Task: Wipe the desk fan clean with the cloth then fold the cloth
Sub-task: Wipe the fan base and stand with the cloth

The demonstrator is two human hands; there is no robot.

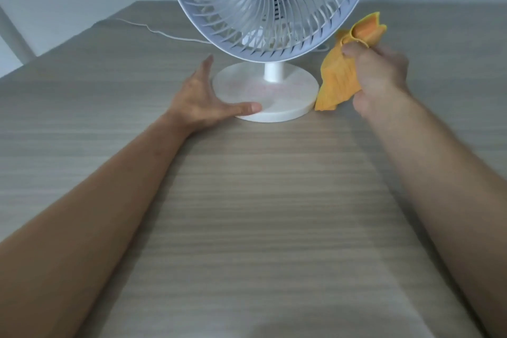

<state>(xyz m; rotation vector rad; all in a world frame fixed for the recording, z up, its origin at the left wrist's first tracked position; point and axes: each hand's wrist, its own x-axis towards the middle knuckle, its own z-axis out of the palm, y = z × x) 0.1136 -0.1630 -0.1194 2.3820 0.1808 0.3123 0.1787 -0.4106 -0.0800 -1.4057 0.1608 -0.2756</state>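
A white desk fan (270, 5) stands upright on a round white base (274, 96) in the middle of the wooden table; its top is cut off by the frame. My left hand (203, 99) lies flat against the base's left edge, thumb resting on the front rim, fingers straight. My right hand (375, 74) grips a bunched orange cloth (340, 82) just right of the base. The cloth's lower corner hangs down to the base's right rim, and its upper end sticks up beside the fan's grille.
The fan's thin white cord (164, 34) trails left across the back of the table (247, 214). A pale wall stands behind the table's far edge. A white post (16, 38) shows at the far left, off the table.
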